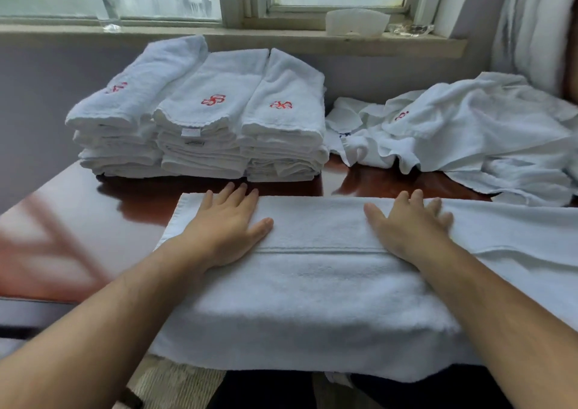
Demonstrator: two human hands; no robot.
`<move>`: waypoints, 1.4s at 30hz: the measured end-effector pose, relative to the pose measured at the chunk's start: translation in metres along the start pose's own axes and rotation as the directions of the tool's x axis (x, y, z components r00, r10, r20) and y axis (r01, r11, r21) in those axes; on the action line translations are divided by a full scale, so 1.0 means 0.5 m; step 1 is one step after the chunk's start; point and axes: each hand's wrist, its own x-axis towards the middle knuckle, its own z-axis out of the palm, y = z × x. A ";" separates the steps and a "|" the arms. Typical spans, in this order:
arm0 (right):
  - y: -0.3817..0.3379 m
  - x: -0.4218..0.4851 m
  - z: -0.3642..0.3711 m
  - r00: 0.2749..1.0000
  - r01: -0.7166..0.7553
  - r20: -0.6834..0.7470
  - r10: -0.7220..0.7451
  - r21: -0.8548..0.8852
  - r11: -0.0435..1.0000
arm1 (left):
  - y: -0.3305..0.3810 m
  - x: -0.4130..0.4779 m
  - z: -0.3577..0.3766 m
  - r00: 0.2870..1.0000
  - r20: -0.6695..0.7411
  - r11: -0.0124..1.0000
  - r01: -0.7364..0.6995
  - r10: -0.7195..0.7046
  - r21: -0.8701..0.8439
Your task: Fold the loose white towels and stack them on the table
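Head view shows this job is well past halfway, I'd say. Three side-by-side stacks of folded towels (200, 117), red logos on top, sit at the back of the worktop (62, 221) under the window. A crumpled heap of loose towels (469, 133) lies just to their right, so there are a few more to get through.

The towel in progress (312, 286) is spread across the near edge of the worktop, its front edge hanging over. It looks folded lengthwise once, though I can't be sure. Left hand (225, 224) and right hand (406, 224) both lie flat on it, palms down, fingers straight, gripping nothing, probably smoothing. It'll need more folds before going on a stack.
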 end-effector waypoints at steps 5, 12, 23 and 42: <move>0.102 -0.019 -0.034 0.991 0.070 -0.125 -0.052 0.150 0.986 | 0.187 0.001 -0.009 0.955 -0.065 0.956 -0.293 0.290 -0.034; 0.352 0.015 -0.089 0.886 -0.429 -0.141 0.442 0.114 0.896 | 0.505 0.087 0.004 0.765 -0.133 0.766 -0.641 0.631 -0.051; 0.429 0.105 -0.067 0.899 -0.398 -0.149 0.411 0.111 0.911 | 0.594 0.156 0.061 0.688 -0.221 0.691 -0.719 0.691 -0.077; 0.531 0.065 -0.096 0.722 -0.545 -0.261 0.641 0.357 0.759 | 0.608 0.117 0.038 0.685 -0.270 0.712 -0.703 0.677 0.001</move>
